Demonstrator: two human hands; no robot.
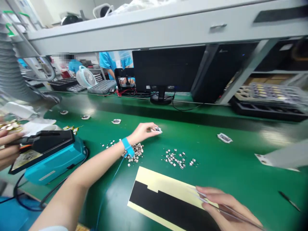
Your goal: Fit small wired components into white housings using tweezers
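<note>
Left hand (141, 132) pinches a small white-rimmed part (157, 130) by its edge, leaving its face exposed. Right hand (222, 205) grips tweezers (209, 200), tips free for fine picking.

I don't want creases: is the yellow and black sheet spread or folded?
Spread: the sheet lies flat on the bench, no fold shows; the right hand hides part.

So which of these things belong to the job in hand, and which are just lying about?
Likely in the job:
small white-edged part, in the left hand
tweezers, in the right hand
yellow-and-black sheet, below the tweezers
probably the pile of tiny components

Apparently just lying about:
monitor
desk fan
stacked trays
dark pen-like tool
</note>
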